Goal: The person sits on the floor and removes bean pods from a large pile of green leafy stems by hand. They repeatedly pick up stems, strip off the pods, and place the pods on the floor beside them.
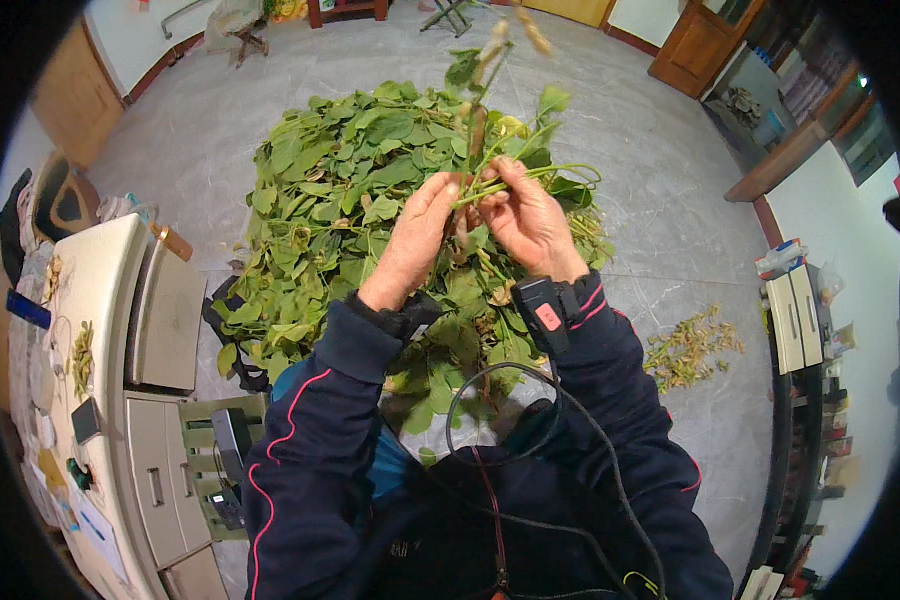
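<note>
Both hands are raised close together over a large heap of leafy green bean plants (390,161) on the floor. My left hand (422,225) grips a green plant stem (470,142) with pods and a few leaves at its upper end. Just to the right, my right hand (529,217) pinches green stalks (562,169) between thumb and fingers; one stalk loops out past it. The hands nearly touch, and part of the stems is hidden between the fingers. Pods at the stem's top are blurred.
On the floor at the right lies a smaller bunch of pods on stems (694,349). A white cabinet top (105,300) at the left holds loose green pods (82,360) and a phone-like dark object (86,421). A black cable (607,442) hangs across my front.
</note>
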